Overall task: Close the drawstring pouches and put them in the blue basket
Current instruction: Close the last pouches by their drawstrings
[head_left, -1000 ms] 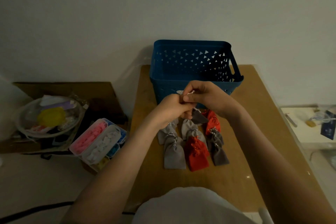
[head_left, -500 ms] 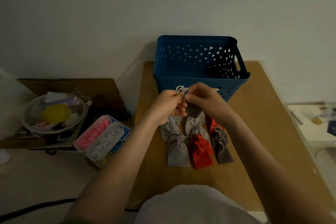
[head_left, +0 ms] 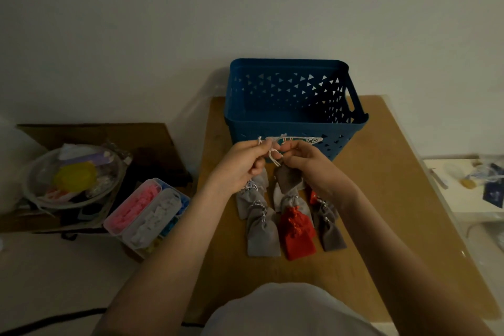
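Observation:
A dark grey pouch [head_left: 287, 179] hangs by its white drawstrings between my hands, just in front of the blue basket [head_left: 296, 128]. My left hand [head_left: 241, 165] pinches one string end and my right hand [head_left: 302, 159] pinches the other. Below them, several pouches lie in rows on the wooden table [head_left: 381, 199]: grey ones [head_left: 263, 234], a red one [head_left: 298, 237] and dark grey ones [head_left: 331, 233]. The basket's inside looks bare where I can see it.
Left of the table, a clear box [head_left: 147, 215] of pink, white and blue bits sits low down. A round bowl [head_left: 73, 174] of odds and ends stands on a cardboard box. A white shelf [head_left: 463, 185] with small items lies to the right.
My hands have drawn slightly apart along the strings, and the held pouch now hangs lower between them. My view has shifted a little, showing more of the basket's inside.

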Motion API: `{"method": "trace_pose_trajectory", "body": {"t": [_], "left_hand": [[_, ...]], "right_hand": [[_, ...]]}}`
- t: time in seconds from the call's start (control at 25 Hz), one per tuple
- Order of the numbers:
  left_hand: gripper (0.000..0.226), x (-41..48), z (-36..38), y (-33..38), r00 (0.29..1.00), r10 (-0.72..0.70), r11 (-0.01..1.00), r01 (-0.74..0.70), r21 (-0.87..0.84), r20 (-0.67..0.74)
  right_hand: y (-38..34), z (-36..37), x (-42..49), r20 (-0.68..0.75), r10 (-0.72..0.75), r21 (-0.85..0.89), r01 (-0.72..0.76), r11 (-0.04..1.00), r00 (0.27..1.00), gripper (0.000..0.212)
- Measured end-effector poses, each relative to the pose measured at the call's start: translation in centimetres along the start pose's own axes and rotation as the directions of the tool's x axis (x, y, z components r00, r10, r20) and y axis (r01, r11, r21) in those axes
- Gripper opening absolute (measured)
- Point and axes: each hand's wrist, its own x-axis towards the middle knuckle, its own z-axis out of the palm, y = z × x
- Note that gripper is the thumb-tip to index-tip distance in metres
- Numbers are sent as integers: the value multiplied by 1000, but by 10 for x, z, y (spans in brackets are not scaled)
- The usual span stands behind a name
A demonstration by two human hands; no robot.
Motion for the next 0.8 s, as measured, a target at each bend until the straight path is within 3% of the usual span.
{"method": "trace_pose_trajectory", "body": {"t": [0.16,0.28,0.36,0.44,0.52,0.6,0.72,0.8], "left_hand": [[15,0,-4,1,997,1,998,-6,67,76],[9,5,-7,-1,997,71,954,-79,288,38],[5,7,-4,-7,975,220,778,-159,607,-26],[5,7,5,-11,935,353,428,-176,886,15],[15,6,17,-12,918,390,155,-144,977,73],[19,5,21,-10,886,453,40,-127,991,95],[17,4,16,-7,805,578,-6,-159,987,133],[16,1,15,-7,756,631,-12,-215,976,174]], "right_hand": [[3,-3,2,14,-2,48,1,999,1000,19],[0,-2,2,-15,31,24,-31,999,999,11],[0,1,1,-36,25,-41,-26,999,999,13],[-1,6,2,-15,-20,-170,17,985,1000,16],[-4,12,5,23,-36,-337,42,941,999,17],[-8,16,8,2,-48,-361,45,931,999,15],[-10,13,9,-64,-26,-136,18,991,998,17],[-9,8,8,-36,-21,-102,17,995,999,21]]}}
